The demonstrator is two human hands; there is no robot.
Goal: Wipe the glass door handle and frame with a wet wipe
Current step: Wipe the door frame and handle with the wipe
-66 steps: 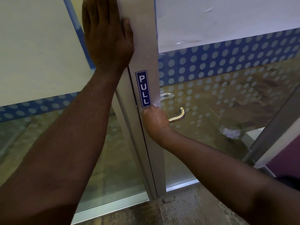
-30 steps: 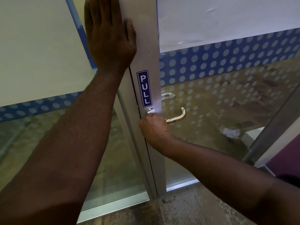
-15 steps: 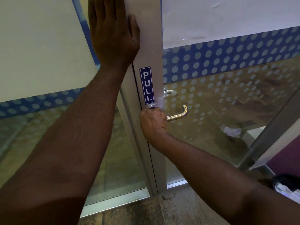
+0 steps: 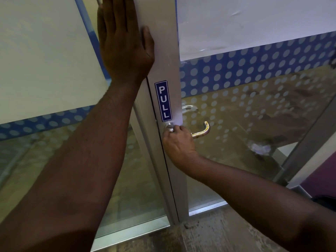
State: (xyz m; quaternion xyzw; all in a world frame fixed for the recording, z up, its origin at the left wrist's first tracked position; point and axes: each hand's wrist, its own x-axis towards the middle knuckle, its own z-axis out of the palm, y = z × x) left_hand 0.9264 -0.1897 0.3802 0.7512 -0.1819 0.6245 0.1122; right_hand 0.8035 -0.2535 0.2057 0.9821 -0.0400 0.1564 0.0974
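**Ana:** Frosted film covers the upper glass [image 4: 254, 20], with a blue band of pale dots [image 4: 254, 70] under it, and lower down the panes are clear enough to show a tan floor beyond. Where are the hands?

**Ben:** Left hand [image 4: 123, 46] is flat on the pale metal door frame [image 4: 165, 51], high up, fingers straight and together, thumb spread to the right onto the frame face. It grips nothing.

**Ana:** And the other?

**Ben:** Right hand [image 4: 179, 142] sits lower, just under the blue PULL sticker [image 4: 163, 101], at the root of the door handle [image 4: 202, 130]. Its fingers are curled and bunched around a small white wad, the wet wipe [image 4: 171, 129], pressed against the round metal base [image 4: 169, 124] where the handle meets the frame.

**Ana:** How much of the wipe shows?

**Ben:** Only a sliver at the fingertips; the rest is hidden in the fist.

**Ana:** The handle itself?

**Ben:** Brassy lever, running right from the hand and hooking back toward the glass at its free end. A second silvery handle [image 4: 188, 107] shows through the pane just above it.

**Ana:** Anything else?

**Ben:** Something white and crumpled [image 4: 259, 148] lies on the floor behind the right pane, and worn concrete floor [image 4: 209, 237] is nearest us.
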